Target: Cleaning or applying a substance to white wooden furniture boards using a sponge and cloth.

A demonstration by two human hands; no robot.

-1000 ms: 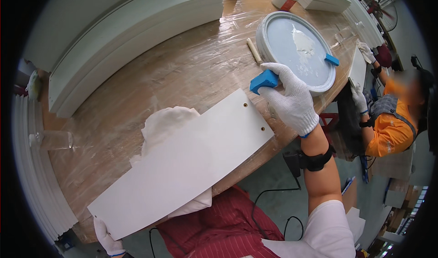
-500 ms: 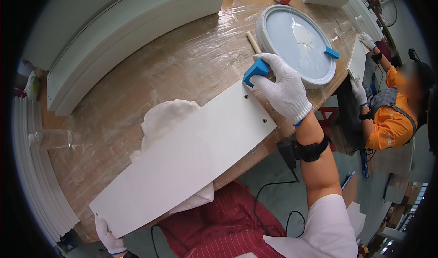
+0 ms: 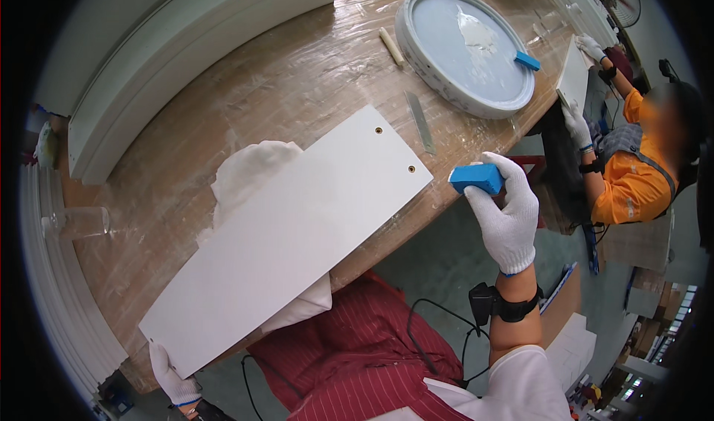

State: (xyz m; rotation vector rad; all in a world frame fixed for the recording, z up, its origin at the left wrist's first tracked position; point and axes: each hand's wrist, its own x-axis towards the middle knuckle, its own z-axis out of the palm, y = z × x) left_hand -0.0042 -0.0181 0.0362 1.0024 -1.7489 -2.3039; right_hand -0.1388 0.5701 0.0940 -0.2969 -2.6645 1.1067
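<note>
White and flat, the long board (image 3: 286, 242) is lying slantwise across the middle of the frame, cushioned on a white cloth (image 3: 249, 172) over the plastic-covered table (image 3: 223, 86), its lower-left end steadied by the gloved left hand (image 3: 172, 380), whose grip I cannot tell. The gloved right hand (image 3: 509, 213) is curling closed around a blue block (image 3: 476, 177) at centre right, lifted just beyond the board's drilled end, while a round tray (image 3: 416, 38) of paste is sitting at upper right
</note>
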